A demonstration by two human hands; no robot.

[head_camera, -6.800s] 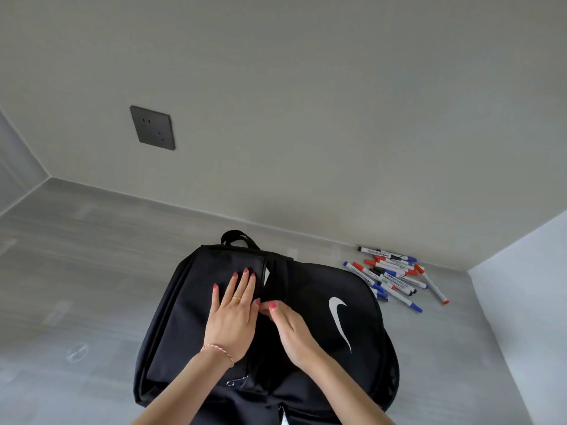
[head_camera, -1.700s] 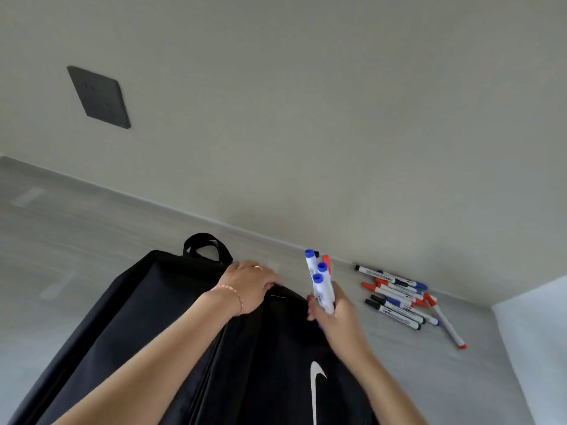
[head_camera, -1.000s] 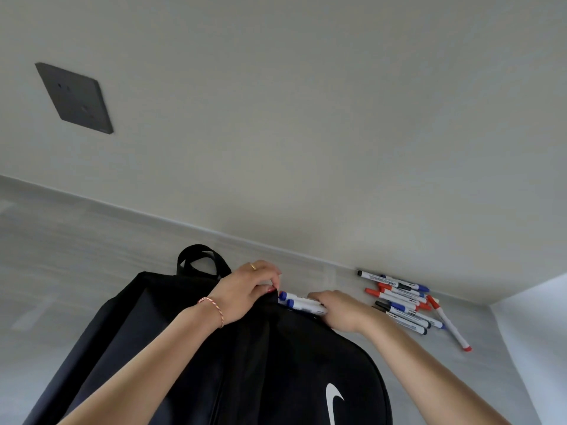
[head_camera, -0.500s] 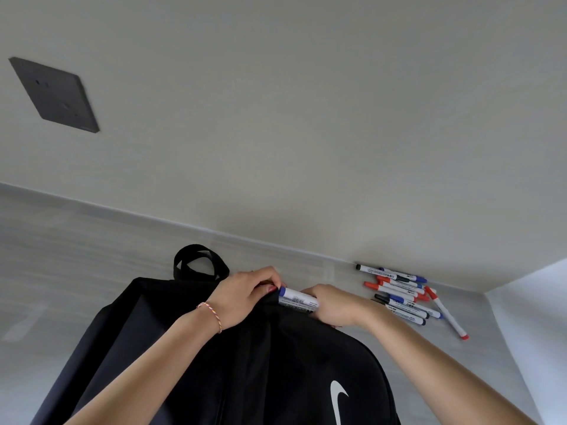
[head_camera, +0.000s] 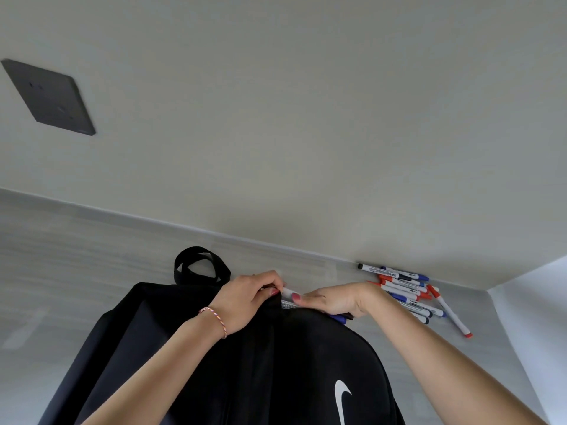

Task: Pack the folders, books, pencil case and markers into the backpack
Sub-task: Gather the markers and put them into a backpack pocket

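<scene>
A black backpack (head_camera: 276, 363) with a white swoosh lies on the grey floor, top end and carry loop (head_camera: 201, 265) pointing to the wall. My left hand (head_camera: 245, 299) pinches the fabric at the backpack's top opening. My right hand (head_camera: 334, 299) holds a small bunch of markers (head_camera: 290, 299) lying sideways, their white barrels going into the opening by my left fingers; blue and dark caps stick out under the palm. More loose markers (head_camera: 405, 286) with blue, red and black caps lie in a heap on the floor to the right, by the wall.
The pale wall (head_camera: 306, 118) rises just behind the backpack, with a dark socket plate (head_camera: 49, 96) at the upper left. A white surface (head_camera: 540, 332) closes the right side. Grey floor (head_camera: 61, 271) shows to the left of the backpack.
My right hand lifted a bunch of markers, laid them sideways and pushed them further into the backpack's top opening. My left hand has kept its pinch on the opening's edge.
</scene>
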